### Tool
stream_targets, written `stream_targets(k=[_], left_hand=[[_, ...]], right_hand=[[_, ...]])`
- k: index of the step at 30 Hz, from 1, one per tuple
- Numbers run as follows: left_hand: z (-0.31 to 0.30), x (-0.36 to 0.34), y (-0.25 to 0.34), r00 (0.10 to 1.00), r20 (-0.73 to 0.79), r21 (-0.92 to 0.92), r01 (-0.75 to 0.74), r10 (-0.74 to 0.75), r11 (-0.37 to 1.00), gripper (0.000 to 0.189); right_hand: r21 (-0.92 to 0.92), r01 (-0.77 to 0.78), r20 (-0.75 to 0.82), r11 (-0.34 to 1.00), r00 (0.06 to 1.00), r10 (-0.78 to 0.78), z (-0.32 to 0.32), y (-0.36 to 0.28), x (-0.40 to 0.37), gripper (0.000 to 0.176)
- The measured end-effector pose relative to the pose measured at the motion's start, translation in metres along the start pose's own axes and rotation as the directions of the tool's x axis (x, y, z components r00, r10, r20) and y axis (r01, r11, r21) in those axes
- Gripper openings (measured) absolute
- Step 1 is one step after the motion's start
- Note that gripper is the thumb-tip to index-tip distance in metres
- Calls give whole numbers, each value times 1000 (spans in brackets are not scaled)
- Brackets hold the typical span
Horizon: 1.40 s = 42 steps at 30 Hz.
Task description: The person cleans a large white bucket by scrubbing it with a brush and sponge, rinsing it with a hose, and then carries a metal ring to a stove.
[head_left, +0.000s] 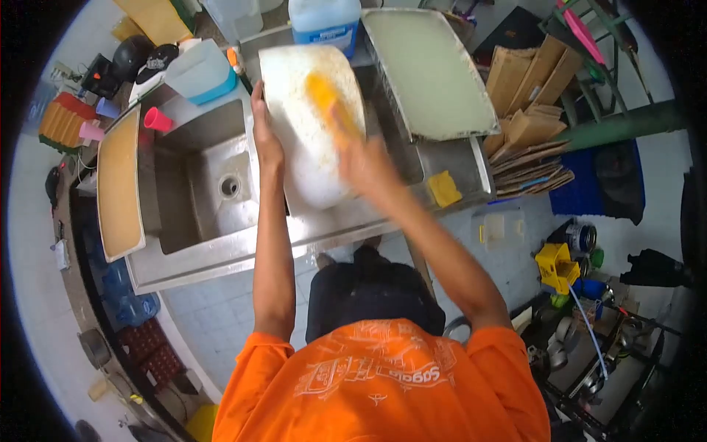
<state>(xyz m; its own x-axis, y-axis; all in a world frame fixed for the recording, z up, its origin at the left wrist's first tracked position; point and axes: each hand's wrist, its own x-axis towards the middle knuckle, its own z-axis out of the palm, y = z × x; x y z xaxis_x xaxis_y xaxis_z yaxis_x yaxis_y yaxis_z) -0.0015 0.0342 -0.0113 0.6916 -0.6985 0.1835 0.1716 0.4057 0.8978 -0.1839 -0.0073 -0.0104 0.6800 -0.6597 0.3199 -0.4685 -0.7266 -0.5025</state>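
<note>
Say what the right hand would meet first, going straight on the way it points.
The right hand would probably meet the curved white plastic-looking container first, since the blurred yellow-orange brush it holds lies over that surface; blur leaves any gap unclear.

blurred right fingers (350, 159), blurred yellow brush (322, 92), cropped shirt (383, 383)

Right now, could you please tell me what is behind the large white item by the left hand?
Past the white item, a blue jug shows, its base partly hidden; whatever lies directly behind is covered.
</note>
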Motion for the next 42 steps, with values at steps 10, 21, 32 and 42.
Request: stream_targets(k=[10, 21, 32, 42], left_hand=[[-12, -7, -9, 999, -32, -10, -20, 20, 1000, 64], [-2, 1, -1, 992, -55, 120, -103, 110, 987, 60], [-14, -30, 6, 992, -69, 348, -75, 106, 935, 61], [6, -13, 16, 941, -87, 661, -191, 327, 725, 50]], right_hand=[[-79, -207, 70, 975, 975, 213, -22, 4, 13, 63], [13, -73, 37, 997, 997, 72, -16, -20, 11, 64], [81, -144, 177, 986, 976, 128, -18, -14, -28, 58], [-174, -151, -70, 973, 988, 141, -26, 45, 40, 62]])
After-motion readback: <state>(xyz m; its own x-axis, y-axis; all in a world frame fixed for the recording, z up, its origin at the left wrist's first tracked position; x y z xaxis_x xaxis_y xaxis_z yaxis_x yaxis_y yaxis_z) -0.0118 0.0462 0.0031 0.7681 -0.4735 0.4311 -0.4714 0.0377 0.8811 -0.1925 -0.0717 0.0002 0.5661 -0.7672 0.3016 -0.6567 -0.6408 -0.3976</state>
